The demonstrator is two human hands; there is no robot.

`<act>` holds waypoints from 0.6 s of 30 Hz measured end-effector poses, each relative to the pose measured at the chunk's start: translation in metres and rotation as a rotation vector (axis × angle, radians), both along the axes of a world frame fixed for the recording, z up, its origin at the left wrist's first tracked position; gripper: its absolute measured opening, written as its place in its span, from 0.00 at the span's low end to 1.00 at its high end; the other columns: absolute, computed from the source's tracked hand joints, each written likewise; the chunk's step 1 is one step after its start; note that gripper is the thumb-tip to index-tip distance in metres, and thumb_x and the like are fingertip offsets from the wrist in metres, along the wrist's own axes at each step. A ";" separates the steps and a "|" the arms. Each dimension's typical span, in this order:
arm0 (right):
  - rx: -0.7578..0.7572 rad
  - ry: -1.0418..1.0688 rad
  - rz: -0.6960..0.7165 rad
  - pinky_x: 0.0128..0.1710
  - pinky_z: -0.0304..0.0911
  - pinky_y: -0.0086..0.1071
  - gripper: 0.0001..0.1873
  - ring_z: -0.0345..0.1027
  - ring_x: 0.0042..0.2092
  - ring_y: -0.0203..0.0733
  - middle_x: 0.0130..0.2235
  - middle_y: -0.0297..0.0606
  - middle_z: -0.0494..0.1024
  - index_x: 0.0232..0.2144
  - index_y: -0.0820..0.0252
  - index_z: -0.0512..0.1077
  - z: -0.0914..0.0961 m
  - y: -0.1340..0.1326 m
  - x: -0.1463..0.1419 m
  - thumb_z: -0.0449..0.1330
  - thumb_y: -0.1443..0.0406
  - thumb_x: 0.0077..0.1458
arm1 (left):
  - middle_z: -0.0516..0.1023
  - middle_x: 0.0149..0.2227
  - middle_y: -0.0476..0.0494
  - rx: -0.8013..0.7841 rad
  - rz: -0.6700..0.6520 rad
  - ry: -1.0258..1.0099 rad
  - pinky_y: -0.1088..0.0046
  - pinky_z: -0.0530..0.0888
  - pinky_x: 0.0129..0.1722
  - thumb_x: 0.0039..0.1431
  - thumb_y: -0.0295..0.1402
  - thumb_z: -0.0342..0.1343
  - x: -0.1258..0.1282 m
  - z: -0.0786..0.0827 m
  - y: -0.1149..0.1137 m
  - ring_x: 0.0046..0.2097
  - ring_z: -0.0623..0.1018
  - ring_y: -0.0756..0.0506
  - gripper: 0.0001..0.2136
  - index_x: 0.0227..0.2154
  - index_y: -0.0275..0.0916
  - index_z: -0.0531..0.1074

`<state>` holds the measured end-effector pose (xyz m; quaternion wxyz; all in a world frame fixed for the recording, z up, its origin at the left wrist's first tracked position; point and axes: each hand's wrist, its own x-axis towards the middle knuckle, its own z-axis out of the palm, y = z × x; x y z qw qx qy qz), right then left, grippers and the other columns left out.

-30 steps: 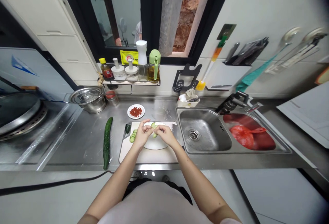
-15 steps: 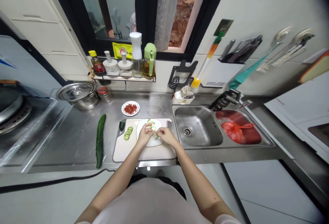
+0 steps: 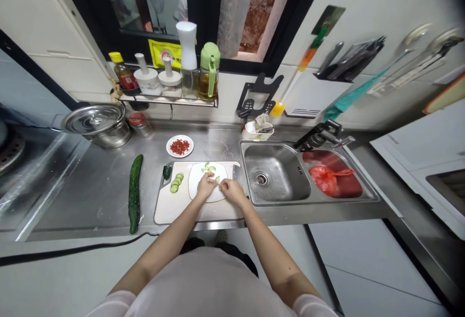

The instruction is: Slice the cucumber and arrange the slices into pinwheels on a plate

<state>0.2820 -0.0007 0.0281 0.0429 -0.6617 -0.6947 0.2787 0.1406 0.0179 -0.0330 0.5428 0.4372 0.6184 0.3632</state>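
Over a white plate (image 3: 196, 192), my left hand (image 3: 206, 187) curls its fingers close together; what they pinch, if anything, is hidden. My right hand (image 3: 232, 192) has its fingertips pressed together at the edge of a pale green cucumber slice (image 3: 218, 180), which shows between the two hands. Several cucumber pieces (image 3: 208, 167) lie at the plate's far side. The plate rests on a light cutting board (image 3: 174, 213). To the left on the board, a row of cucumber slices (image 3: 177, 182) overlaps, with a dark green cucumber end (image 3: 166, 172) beyond it.
A whole cucumber (image 3: 134, 193) lies left of the board. Behind stands a small dish of red bits (image 3: 180, 147), with a lidded steel pot (image 3: 103, 125) farther left. To the right is a sink (image 3: 278, 174); a red plastic bag (image 3: 325, 179) sits in its second basin.
The camera view has shifted slightly. Both hands stay over the plate, my left hand a little lower on it, so the pieces at its far side show more clearly.
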 end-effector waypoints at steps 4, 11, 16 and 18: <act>0.002 -0.108 0.020 0.33 0.51 0.25 0.13 0.69 0.40 0.36 0.37 0.35 0.79 0.39 0.56 0.76 -0.002 0.002 -0.001 0.53 0.59 0.61 | 0.78 0.30 0.53 -0.029 -0.095 0.256 0.76 0.69 0.39 0.50 0.27 0.60 0.002 0.005 0.006 0.34 0.76 0.51 0.17 0.45 0.41 0.68; 0.087 -0.175 0.080 0.36 0.53 0.26 0.13 0.68 0.43 0.38 0.41 0.37 0.78 0.39 0.56 0.74 -0.009 0.003 -0.001 0.50 0.60 0.62 | 0.79 0.33 0.51 -0.011 -0.210 0.478 0.76 0.68 0.38 0.53 0.26 0.57 0.002 0.025 0.008 0.36 0.77 0.49 0.16 0.45 0.41 0.69; 0.104 -0.199 0.095 0.39 0.53 0.27 0.12 0.66 0.46 0.40 0.43 0.38 0.78 0.43 0.56 0.72 -0.009 0.003 -0.001 0.50 0.62 0.62 | 0.79 0.35 0.49 0.000 -0.296 0.607 0.75 0.67 0.36 0.55 0.28 0.56 0.006 0.034 0.007 0.38 0.77 0.48 0.13 0.44 0.44 0.70; 0.115 -0.190 0.076 0.40 0.53 0.28 0.13 0.66 0.47 0.40 0.44 0.38 0.77 0.45 0.56 0.72 -0.009 0.000 0.000 0.50 0.62 0.63 | 0.79 0.35 0.50 0.008 -0.323 0.660 0.74 0.66 0.35 0.56 0.30 0.55 0.006 0.037 0.005 0.38 0.77 0.47 0.12 0.44 0.45 0.71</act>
